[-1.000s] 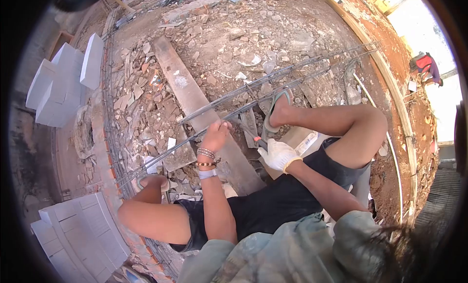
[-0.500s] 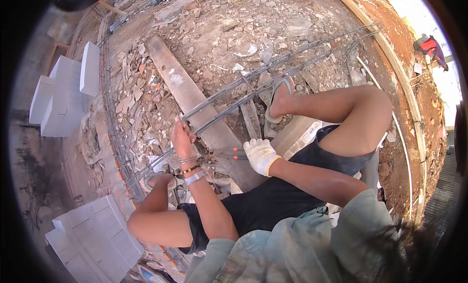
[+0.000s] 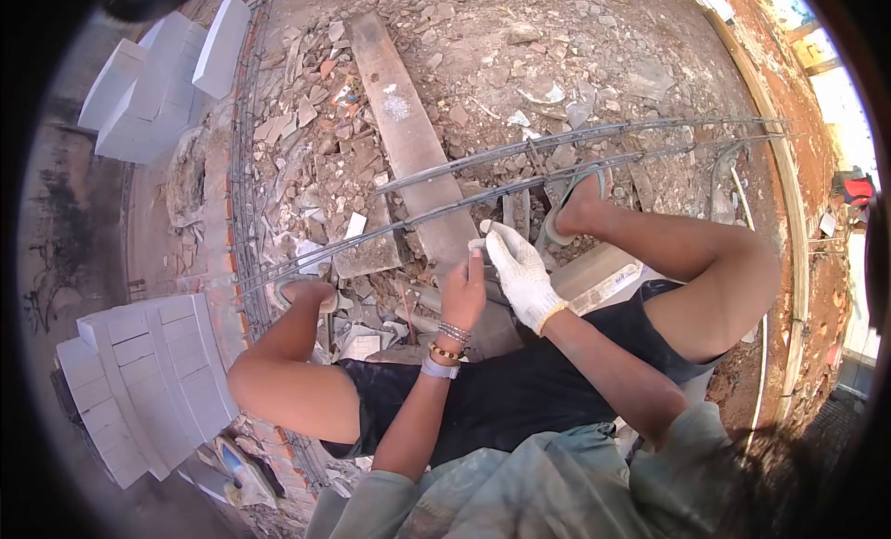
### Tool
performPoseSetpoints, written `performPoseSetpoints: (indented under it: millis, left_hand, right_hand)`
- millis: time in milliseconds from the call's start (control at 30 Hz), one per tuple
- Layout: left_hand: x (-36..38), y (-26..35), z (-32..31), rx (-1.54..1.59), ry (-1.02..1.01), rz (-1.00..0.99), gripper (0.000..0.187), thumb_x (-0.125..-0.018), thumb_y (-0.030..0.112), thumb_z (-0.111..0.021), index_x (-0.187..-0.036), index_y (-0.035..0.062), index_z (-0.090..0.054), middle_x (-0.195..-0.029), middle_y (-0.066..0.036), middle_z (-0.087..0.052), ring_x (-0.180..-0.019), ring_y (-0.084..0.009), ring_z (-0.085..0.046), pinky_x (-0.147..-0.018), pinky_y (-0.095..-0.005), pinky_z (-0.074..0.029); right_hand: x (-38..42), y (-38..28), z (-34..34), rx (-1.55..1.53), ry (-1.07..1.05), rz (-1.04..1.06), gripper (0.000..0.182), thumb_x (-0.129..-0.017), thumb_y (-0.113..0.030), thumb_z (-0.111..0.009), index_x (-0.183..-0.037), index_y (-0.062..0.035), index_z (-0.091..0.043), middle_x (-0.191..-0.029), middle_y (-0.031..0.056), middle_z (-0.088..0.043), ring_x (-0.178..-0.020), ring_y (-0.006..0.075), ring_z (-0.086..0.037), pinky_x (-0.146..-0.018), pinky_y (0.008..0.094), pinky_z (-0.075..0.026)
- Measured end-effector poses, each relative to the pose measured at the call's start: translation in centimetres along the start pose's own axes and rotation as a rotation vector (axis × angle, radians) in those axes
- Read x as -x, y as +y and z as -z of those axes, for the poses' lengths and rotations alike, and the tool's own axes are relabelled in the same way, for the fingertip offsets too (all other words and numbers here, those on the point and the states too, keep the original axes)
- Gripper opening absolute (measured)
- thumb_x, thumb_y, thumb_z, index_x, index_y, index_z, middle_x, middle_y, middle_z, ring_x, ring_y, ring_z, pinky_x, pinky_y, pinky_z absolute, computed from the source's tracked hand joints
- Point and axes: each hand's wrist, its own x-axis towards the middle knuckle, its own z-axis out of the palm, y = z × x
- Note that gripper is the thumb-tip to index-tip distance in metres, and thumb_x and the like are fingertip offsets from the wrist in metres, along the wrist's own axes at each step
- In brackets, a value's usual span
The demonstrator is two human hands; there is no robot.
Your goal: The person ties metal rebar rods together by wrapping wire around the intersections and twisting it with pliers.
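Note:
My left hand (image 3: 462, 293) is bare, with bracelets and a watch-like band at the wrist. Its fingers are closed in a pinch; whatever they hold is too small to make out. Close beside it, my right hand (image 3: 522, 275) wears a white knitted work glove, fingers bent together at the left fingertips. Its grip hides anything inside. Just beyond both hands, long steel reinforcing bars (image 3: 501, 194) run across from lower left to upper right. Beneath them lies a wooden plank (image 3: 408, 121), with a pale splash on its face.
Broken rubble (image 3: 501, 66) covers the ground. Stacked white blocks (image 3: 153, 372) stand at lower left, more white blocks (image 3: 153, 94) at upper left. More reinforcing bars (image 3: 243, 140) lie along the left brick edge. A long timber (image 3: 784, 177) borders the right side.
My left hand has left the bars and moved right; my gloved hand has come up beside it. The red-tipped tool handles near the glove no longer show. The view has shifted.

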Motion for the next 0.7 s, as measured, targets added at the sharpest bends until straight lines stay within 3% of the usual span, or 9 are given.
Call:
performPoseSetpoints:
  millis: [100,200,300,367,600,700]
  left_hand:
    - [0.8,-1.3,-1.3,0.046,-0.072,0.043,0.055,-0.105,0.042,-0.044,-0.079,-0.0050,-0.054,-0.061,-0.005,-0.050,-0.059,-0.0131,-0.043,-0.056,-0.0361,-0.037]
    - [0.7,-1.2,-1.8,-0.023,-0.095,0.039,0.056,-0.104,0.043,-0.041,-0.084,-0.0052,-0.058,-0.066,-0.023,-0.056,-0.064,-0.0390,-0.056,-0.066,-0.0447,-0.044]
    - [0.9,-1.2,-2.2,-0.011,-0.095,-0.033,0.056,-0.105,0.043,-0.039,-0.083,-0.0052,-0.057,-0.067,-0.024,-0.056,-0.065,-0.0417,-0.054,-0.065,-0.0466,-0.043]
    - [0.8,-2.1,-2.8,-0.032,-0.083,-0.010,0.055,-0.105,0.042,-0.039,-0.080,-0.0040,-0.056,-0.065,-0.019,-0.056,-0.061,-0.0358,-0.053,-0.063,-0.0444,-0.042]
    - [0.2,-3.9,-3.9,0.287,-0.341,0.317,0.053,-0.105,0.040,-0.040,-0.071,0.0022,-0.054,-0.060,0.000,-0.048,-0.057,-0.0116,-0.046,-0.058,-0.0338,-0.040]
    - [1.1,-3.3,-4.0,0.064,-0.273,0.170,0.054,-0.105,0.042,-0.038,-0.077,-0.0009,-0.056,-0.063,-0.011,-0.053,-0.062,-0.0255,-0.055,-0.062,-0.0391,-0.043]
  right_hand:
    - [0.1,-1.3,1.1,-0.021,0.053,-0.047,0.030,-0.102,-0.020,-0.052,-0.127,-0.0056,-0.060,-0.098,0.0028,-0.071,-0.074,0.0060,-0.054,-0.066,0.0225,-0.045]
    - [-0.9,0.0,2.3,-0.052,0.035,-0.069,0.027,-0.101,-0.019,-0.052,-0.122,-0.0048,-0.063,-0.099,0.0032,-0.071,-0.076,0.0071,-0.055,-0.068,0.0238,-0.047]
    - [-1.6,0.5,2.8,-0.038,0.036,-0.050,0.025,-0.100,-0.015,-0.053,-0.118,-0.0021,-0.063,-0.097,0.0058,-0.071,-0.081,0.0089,-0.060,-0.071,0.0258,-0.049]
    - [-1.8,0.6,3.0,-0.065,0.090,-0.081,0.022,-0.100,-0.013,-0.053,-0.115,0.0008,-0.062,-0.091,0.0078,-0.069,-0.080,0.0115,-0.063,-0.071,0.0273,-0.050]
    - [-2.7,-0.1,3.8,-0.255,0.134,-0.134,0.017,-0.100,-0.011,-0.054,-0.112,-0.0011,-0.062,-0.084,0.0066,-0.066,-0.070,0.0151,-0.064,-0.064,0.0294,-0.053]
    - [-2.9,0.5,4.3,-0.310,0.116,-0.138,0.018,-0.099,-0.010,-0.055,-0.111,0.0006,-0.063,-0.084,0.0071,-0.067,-0.070,0.0144,-0.064,-0.064,0.0289,-0.053]
